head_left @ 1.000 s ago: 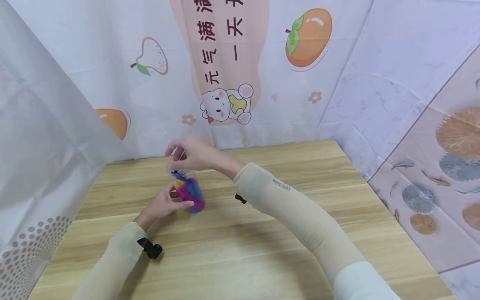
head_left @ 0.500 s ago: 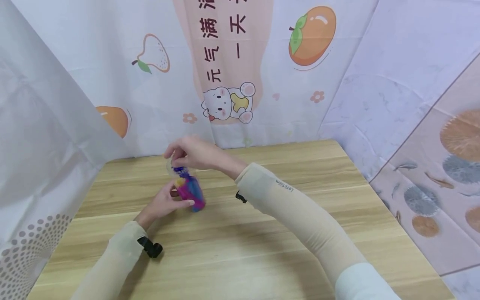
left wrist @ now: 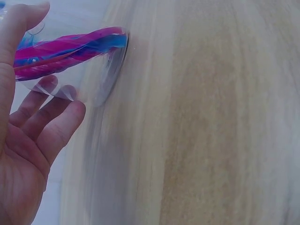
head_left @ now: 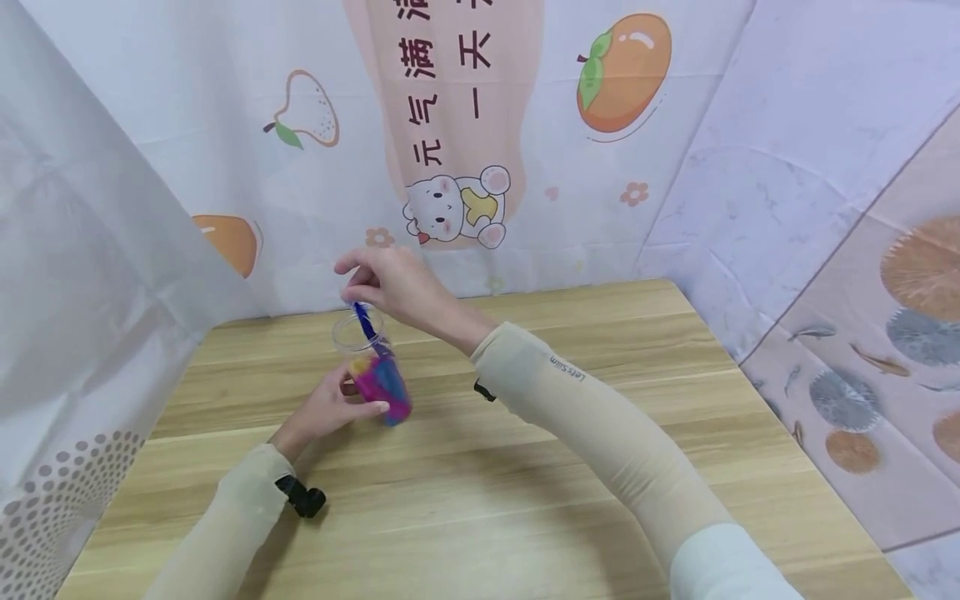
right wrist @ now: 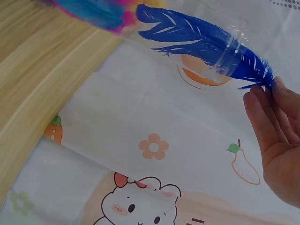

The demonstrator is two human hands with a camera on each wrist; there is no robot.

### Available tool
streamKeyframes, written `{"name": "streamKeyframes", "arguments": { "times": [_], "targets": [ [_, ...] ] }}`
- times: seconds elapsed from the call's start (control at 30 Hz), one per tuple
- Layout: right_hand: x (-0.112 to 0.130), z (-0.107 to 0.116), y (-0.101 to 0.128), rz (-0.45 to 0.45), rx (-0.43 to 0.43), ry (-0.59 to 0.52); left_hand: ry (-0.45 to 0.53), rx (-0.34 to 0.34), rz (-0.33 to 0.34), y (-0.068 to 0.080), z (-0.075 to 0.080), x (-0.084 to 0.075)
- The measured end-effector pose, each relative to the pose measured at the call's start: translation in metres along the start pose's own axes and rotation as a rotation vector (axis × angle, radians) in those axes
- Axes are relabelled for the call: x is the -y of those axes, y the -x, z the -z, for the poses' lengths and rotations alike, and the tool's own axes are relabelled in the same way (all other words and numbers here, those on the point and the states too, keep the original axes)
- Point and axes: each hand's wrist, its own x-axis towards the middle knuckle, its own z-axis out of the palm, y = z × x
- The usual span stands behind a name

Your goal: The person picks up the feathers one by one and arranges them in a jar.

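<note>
A clear plastic cup (left wrist: 112, 77) stands on the table, holding pink, blue and yellow feathers (head_left: 384, 387) packed low inside. My left hand (head_left: 330, 406) holds the cup from the left side, thumb in front, fingers curving behind. Above the rim, my right hand (head_left: 401, 285) pinches the narrow end of a dark blue feather (right wrist: 199, 40) between thumb and fingers. That feather slants down through the cup's mouth, its broad end still within the clear walls in the right wrist view. The lower feathers partly hide behind the left thumb.
The wooden table (head_left: 525, 467) runs up to a printed fabric backdrop (head_left: 300, 208) close behind the right hand. Grey-white cloth (head_left: 90, 250) hangs along the left edge, and patterned cloth (head_left: 817, 300) along the right.
My right hand has risen from the cup's rim to above it, drawing the dark blue feather upward. The left hand and cup stay practically in place.
</note>
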Motion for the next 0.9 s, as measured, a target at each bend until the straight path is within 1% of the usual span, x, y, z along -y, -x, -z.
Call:
{"name": "streamKeyframes", "arguments": {
  "times": [0.13,0.27,0.37,0.47,0.63,0.77,0.83,0.9],
  "targets": [
    [-0.003,-0.003,-0.001,-0.049,0.003,0.020,-0.001,-0.005,-0.017,-0.002,0.000,-0.002],
    [-0.005,-0.001,0.002,-0.106,0.035,0.017,0.006,-0.006,-0.041,-0.004,0.001,0.000],
    [-0.008,0.000,0.005,-0.135,0.066,-0.003,0.001,-0.014,-0.031,-0.003,0.003,0.002],
    [-0.014,0.004,0.013,-0.146,0.077,-0.022,-0.014,-0.012,-0.026,-0.001,0.003,0.002],
    [-0.031,0.014,0.030,-0.131,0.078,-0.049,-0.036,-0.005,-0.029,0.001,0.002,-0.002],
    [-0.051,0.029,0.049,-0.124,0.104,-0.064,-0.012,0.004,-0.026,0.002,0.002,-0.007],
    [-0.063,0.040,0.061,-0.134,0.119,-0.030,0.016,0.009,-0.035,0.003,0.005,-0.012],
    [-0.075,0.050,0.075,-0.141,0.130,0.016,0.022,0.005,-0.064,0.005,0.009,-0.018]
  ]
}}
